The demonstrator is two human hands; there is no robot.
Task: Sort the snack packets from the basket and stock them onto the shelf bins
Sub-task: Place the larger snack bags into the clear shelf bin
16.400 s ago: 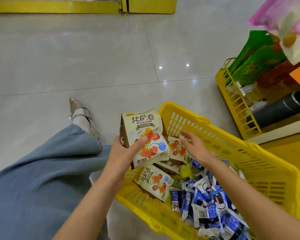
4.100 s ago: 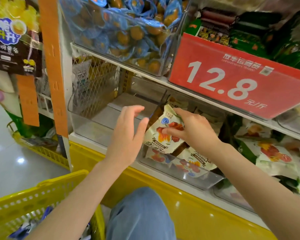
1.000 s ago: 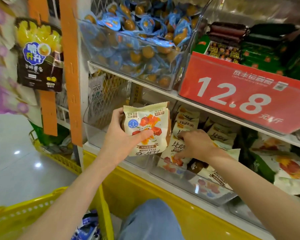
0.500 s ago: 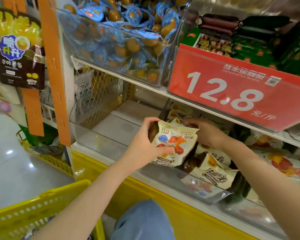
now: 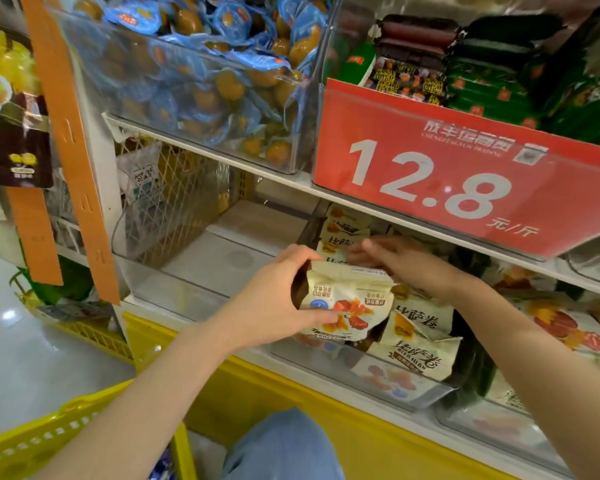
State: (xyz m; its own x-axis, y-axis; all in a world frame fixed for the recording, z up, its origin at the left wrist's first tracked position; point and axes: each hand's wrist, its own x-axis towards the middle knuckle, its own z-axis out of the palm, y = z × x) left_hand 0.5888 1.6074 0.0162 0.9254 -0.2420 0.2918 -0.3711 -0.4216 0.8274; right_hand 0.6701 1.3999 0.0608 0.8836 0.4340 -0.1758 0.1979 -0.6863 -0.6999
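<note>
One snack packet gripped in left hand; right hand spread above the bin

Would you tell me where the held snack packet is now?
Mid head view: the left hand grips the snack packet over the clear bin, below the red price sign.

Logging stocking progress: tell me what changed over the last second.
The left grip carried its snack packet down and right, over the pile in the clear bin, holding it throughout. The right grip lifted off the front packets toward the back row. The red price sign is unchanged.
</note>
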